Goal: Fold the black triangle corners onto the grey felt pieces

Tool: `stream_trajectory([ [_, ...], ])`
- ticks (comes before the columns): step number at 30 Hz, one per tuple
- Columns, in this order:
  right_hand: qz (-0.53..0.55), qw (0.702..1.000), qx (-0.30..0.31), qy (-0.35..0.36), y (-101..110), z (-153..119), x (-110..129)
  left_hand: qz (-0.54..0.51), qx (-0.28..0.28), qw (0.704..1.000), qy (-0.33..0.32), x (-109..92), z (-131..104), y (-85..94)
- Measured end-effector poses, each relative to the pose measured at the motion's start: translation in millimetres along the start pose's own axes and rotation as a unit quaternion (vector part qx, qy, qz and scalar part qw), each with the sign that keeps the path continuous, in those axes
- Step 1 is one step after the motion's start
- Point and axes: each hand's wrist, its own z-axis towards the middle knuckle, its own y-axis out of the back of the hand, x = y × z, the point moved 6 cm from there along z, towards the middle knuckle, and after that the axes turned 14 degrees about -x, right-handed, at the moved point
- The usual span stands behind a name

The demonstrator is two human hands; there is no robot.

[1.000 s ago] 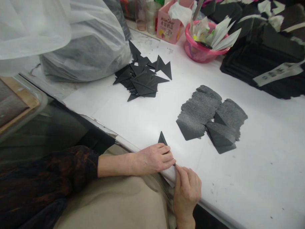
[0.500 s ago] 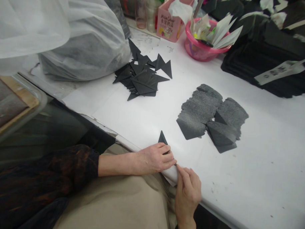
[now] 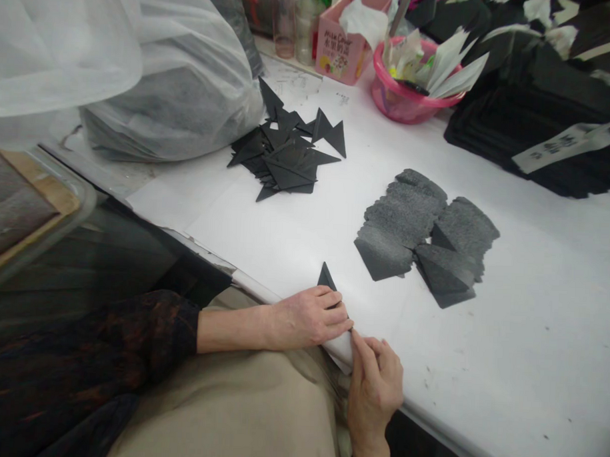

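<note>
At the table's near edge lies a black triangular piece, its pointed tip showing beyond my left hand. My left hand presses it down from above, fingers bent and close together, hiding most of it. My right hand pinches with thumb and forefinger at the piece's near end, right by the left fingertips. What exactly lies between those fingertips is mostly hidden. A loose pile of similar black pieces sits farther back on the left. To the right, overlapping rows of grey-faced pieces are spread out like shingles.
White sheeting covers the table. A translucent bag bulges at the back left. A pink box, a pink basin with papers and a stack of black material line the back.
The view has shifted very slightly. Both hands stay at the same spot on the black piece, with the right fingers moving only a little.
</note>
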Motion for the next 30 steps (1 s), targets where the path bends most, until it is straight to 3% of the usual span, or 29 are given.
stream_trajectory([
  [12,-0.008,0.998,0.046,0.029,0.5,-0.7,-0.8,0.004,-0.007,1.000,0.005,-0.9,-5.7,-4.6],
  [18,-0.036,0.999,0.036,0.014,-2.6,1.1,5.7,-0.018,-0.027,0.999,0.006,-0.6,-7.1,-1.9],
  [25,-0.106,0.990,0.076,0.044,-20.4,3.0,9.6,-0.064,-0.056,0.996,0.026,8.2,-11.6,3.7],
  [30,-0.118,0.989,0.078,0.046,-17.7,-2.0,7.7,-0.018,-0.063,0.995,0.069,23.4,-15.8,4.4],
])
